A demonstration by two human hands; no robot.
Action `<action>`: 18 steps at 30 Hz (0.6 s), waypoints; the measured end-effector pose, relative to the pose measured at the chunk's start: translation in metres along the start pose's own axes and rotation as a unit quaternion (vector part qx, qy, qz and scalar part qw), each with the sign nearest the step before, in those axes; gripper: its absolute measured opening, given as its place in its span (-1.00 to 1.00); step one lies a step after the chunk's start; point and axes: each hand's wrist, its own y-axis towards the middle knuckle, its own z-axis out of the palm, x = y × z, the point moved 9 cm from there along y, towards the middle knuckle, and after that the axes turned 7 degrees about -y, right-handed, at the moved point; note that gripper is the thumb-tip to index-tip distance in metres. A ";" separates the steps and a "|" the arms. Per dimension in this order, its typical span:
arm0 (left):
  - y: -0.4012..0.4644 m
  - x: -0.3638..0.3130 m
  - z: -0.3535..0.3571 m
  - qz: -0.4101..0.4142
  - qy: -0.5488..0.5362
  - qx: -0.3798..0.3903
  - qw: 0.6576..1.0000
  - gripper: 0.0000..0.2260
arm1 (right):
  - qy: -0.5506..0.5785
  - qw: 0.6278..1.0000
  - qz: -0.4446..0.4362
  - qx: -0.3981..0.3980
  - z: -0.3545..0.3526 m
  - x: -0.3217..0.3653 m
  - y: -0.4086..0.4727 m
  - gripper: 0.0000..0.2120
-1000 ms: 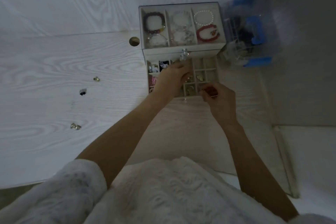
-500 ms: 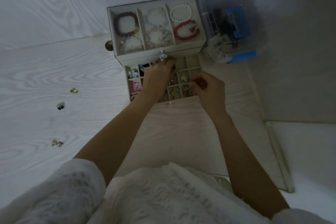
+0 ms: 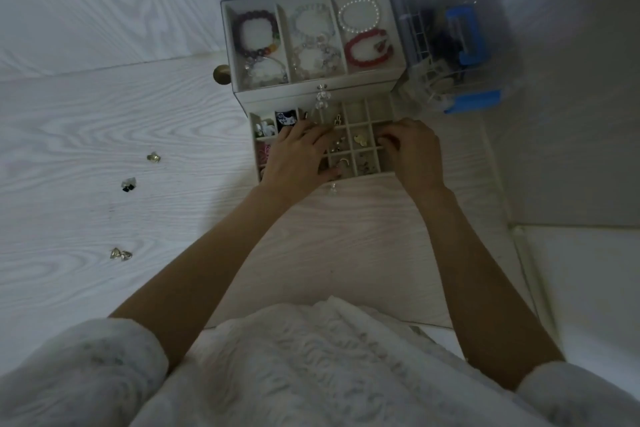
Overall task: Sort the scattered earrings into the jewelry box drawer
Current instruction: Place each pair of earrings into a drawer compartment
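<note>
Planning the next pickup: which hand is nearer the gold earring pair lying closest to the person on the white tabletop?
Left. The left hand rests over the open drawer, right of the gold earring pair and farther from the person; the right hand lies farther right still.

A clear blue-latched plastic bin (image 3: 453,42) stands beside bracelets (image 3: 367,33).

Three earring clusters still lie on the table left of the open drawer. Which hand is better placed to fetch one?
Probably the left hand: it lies over the drawer's left side, nearer the earrings. The right hand sits at the far side.
</note>
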 end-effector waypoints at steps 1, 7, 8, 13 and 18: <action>-0.001 0.000 0.001 -0.007 -0.004 0.006 1.000 -0.51 | -0.001 1.000 -0.004 0.000 0.001 0.001 0.001 -0.87; -0.027 0.013 -0.036 -0.059 -0.088 -0.045 0.993 -0.72 | -0.024 0.998 -0.060 -0.016 -0.011 0.054 -0.024 -0.83; -0.045 0.023 -0.052 -0.087 -0.103 -0.067 0.989 -0.75 | -0.023 0.996 -0.084 0.003 -0.005 0.077 -0.031 -0.82; -0.146 0.094 -0.092 -0.288 -0.169 -0.113 0.936 -0.83 | 0.025 0.971 -0.218 0.090 0.042 0.179 -0.052 -0.80; -0.232 0.173 -0.111 -0.428 -0.187 -0.180 0.866 -0.74 | 0.049 0.950 -0.261 0.162 0.102 0.262 -0.029 -0.77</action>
